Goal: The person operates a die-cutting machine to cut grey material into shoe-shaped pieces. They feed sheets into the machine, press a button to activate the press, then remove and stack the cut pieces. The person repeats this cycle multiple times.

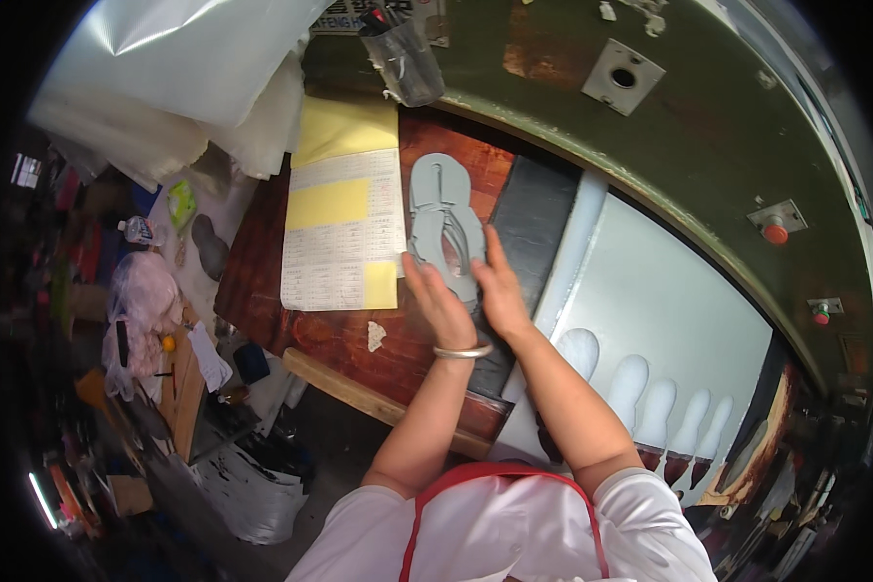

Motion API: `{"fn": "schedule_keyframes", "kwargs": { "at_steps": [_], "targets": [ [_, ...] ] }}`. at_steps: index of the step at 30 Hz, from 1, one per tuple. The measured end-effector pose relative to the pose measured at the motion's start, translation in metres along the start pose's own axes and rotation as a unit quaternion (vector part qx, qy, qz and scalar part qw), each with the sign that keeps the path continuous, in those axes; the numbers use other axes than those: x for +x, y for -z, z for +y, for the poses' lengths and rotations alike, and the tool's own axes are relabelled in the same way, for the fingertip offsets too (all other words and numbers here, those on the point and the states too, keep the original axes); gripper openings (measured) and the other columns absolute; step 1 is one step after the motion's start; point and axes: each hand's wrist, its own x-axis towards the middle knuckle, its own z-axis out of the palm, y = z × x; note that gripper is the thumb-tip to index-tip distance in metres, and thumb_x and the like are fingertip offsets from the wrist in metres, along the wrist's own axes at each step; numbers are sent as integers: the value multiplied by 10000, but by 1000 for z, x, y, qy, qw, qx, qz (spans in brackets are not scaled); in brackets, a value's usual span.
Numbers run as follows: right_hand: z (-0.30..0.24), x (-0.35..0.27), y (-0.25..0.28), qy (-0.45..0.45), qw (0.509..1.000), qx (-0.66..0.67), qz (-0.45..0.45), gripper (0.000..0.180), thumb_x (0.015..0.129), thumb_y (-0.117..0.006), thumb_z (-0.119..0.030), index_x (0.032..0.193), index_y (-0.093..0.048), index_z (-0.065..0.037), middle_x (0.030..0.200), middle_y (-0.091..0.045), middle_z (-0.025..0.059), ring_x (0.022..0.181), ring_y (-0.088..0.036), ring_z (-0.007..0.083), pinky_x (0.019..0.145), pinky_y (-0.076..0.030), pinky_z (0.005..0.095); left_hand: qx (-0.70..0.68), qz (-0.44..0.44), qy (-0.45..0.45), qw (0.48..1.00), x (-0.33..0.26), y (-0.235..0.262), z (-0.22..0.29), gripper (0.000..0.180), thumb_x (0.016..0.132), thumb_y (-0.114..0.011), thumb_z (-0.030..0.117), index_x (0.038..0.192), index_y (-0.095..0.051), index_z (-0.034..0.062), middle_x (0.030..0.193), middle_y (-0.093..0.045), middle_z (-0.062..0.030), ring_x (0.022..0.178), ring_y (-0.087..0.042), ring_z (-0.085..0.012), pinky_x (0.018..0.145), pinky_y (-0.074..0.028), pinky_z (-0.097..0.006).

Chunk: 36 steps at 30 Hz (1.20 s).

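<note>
A grey sole-shaped cutting die (443, 223) lies on the reddish wooden bench (339, 335), next to a dark grey sheet (533, 209). My left hand (436, 301) presses on the near end of the die, a silver bangle on its wrist. My right hand (500, 286) rests against the die's right side, fingers laid along it. Both hands are in contact with the die; I cannot see whether it is lifted off the bench.
A printed paper table with yellow notes (344, 218) lies left of the die. White sheet with several sole-shaped cutouts (650, 320) lies to the right. A green press machine (708, 126) with red buttons arches behind. Clear plastic sheets (179, 73) are piled far left.
</note>
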Motion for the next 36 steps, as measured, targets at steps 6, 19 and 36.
{"fn": "schedule_keyframes", "kwargs": {
  "at_steps": [6,19,36],
  "targets": [
    [-29,-7,8,61,980,-189,-31,706,865,-556,-157,1422,-185,70,1442,-259,305,1333,-308,408,1100,-273,379,-134,-22,75,988,15,19,6,621,989,-401,320,1424,-187,-68,1481,-211,-230,1381,-216,-278,1122,-186,-356],
    [15,-333,352,-60,684,-435,582,430,796,-630,-96,1193,-530,37,1210,-510,229,1141,-479,375,990,-379,402,387,-383,-200,815,-142,66,25,407,787,-642,50,1185,-559,28,975,-562,-122,885,-522,-263,754,-468,-345],
    [51,-518,371,-169,825,-187,506,180,910,-578,-147,901,-623,28,759,-589,37,706,-524,101,670,-442,264,407,-430,-5,806,-139,83,19,215,933,-555,148,1048,-570,-33,811,-602,0,737,-512,-64,652,-437,-230]
  ]
}}
